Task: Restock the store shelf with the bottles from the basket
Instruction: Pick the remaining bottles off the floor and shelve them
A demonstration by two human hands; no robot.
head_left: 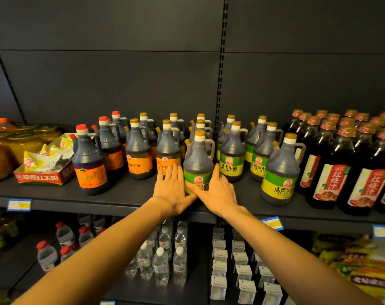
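Note:
A dark vinegar bottle with a green and yellow label and a gold cap [198,159] stands upright on the dark shelf [125,194], near its front edge. My left hand [173,188] lies with straight fingers against the bottle's left side. My right hand [218,190] presses its right side, the thumb across the lower label. More green-label bottles [279,170] stand behind it and to the right. Orange-label bottles [138,150] fill the shelf to the left. The basket is out of view.
Tall dark sauce bottles with red labels [327,168] crowd the shelf's right end. A red carton of sachets [44,170] and yellow jars [22,144] sit at the left. Water bottles [160,256] and small white packs [242,269] fill the lower shelf.

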